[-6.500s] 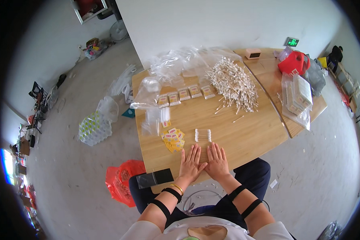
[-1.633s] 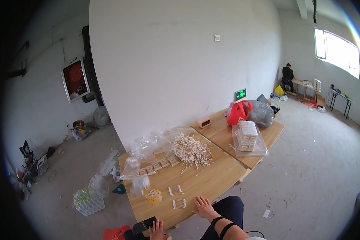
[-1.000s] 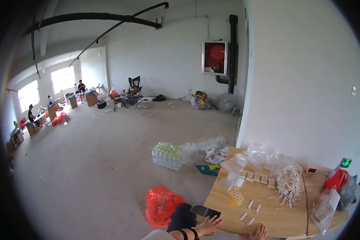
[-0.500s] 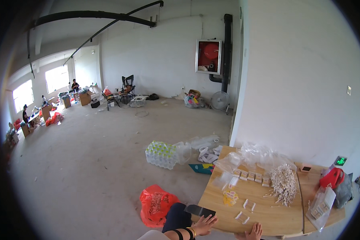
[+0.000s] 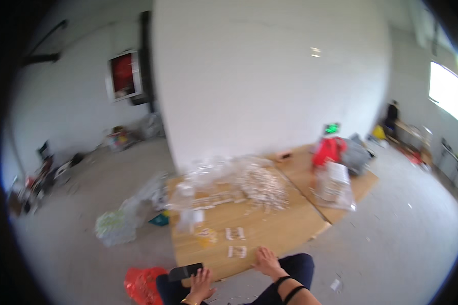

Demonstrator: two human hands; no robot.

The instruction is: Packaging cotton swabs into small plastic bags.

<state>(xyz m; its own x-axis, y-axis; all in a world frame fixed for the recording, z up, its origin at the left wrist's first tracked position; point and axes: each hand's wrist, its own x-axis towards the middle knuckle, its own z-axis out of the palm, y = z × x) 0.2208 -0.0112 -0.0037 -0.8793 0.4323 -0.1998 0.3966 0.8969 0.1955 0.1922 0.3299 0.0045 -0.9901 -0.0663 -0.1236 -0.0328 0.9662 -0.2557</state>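
My left hand [image 5: 202, 285] lies at the table's near edge with its fingers spread, beside a dark flat object [image 5: 185, 272] that I cannot identify for certain. To its right, my right hand [image 5: 266, 261] rests on the table edge, fingers apart and holding nothing. Two small packs of thin sticks [image 5: 237, 252] lie between the hands and slightly farther in. Yellow-and-white cards [image 5: 207, 236] sit left of them. Farther back is a big loose heap of what look like white cotton swabs [image 5: 262, 187]. The picture is smeared by motion.
The wooden table [image 5: 285, 239] stands against a white wall. Clear plastic bags [image 5: 208, 170] and a row of small packs [image 5: 216, 200] lie at its back. A red bag [image 5: 330, 151] and a clear bag of packs [image 5: 335, 187] are at right. A red plastic bag [image 5: 143, 284] sits on the floor.
The view has swung to the right, so the table now lies nearer the middle and more of the right side shows. Both hands remain open at the table edge.
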